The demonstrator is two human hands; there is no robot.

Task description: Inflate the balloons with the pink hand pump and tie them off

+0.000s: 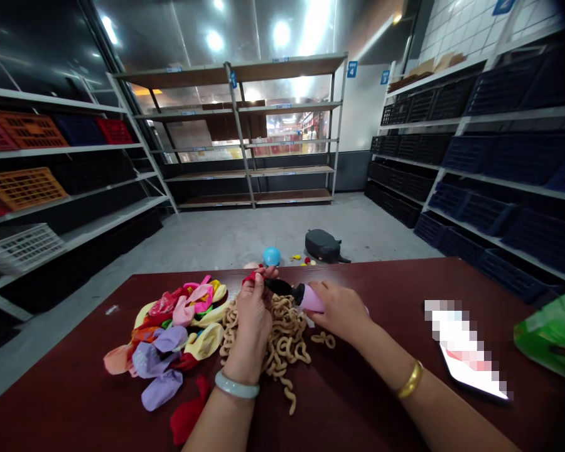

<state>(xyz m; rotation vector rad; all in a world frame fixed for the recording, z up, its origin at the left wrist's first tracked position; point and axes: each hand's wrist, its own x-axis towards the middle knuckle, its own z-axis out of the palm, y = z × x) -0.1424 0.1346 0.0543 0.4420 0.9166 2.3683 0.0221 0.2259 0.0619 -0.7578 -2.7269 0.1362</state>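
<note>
My left hand [257,307] pinches a small red balloon [249,277] between thumb and fingers, at the black nozzle tip of a hand pump. My right hand [341,307] is wrapped round the lilac barrel of the balloon pump [312,299]. Whether the balloon's neck is on the nozzle is hidden by my left fingers. Beneath both hands lies a heap of tan, curly, rope-like pieces [287,342]. Left of it is a pile of limp balloons [157,348] in several colours. Another red balloon [186,414] lies flat beside my left forearm.
A phone [473,364] lies on the dark red table [376,402], with a green bag [553,333] at the right edge. Beyond the table, a blue balloon [272,256] and a dark grey bag [324,243] are on the floor. Shelves with crates [26,188] flank the room.
</note>
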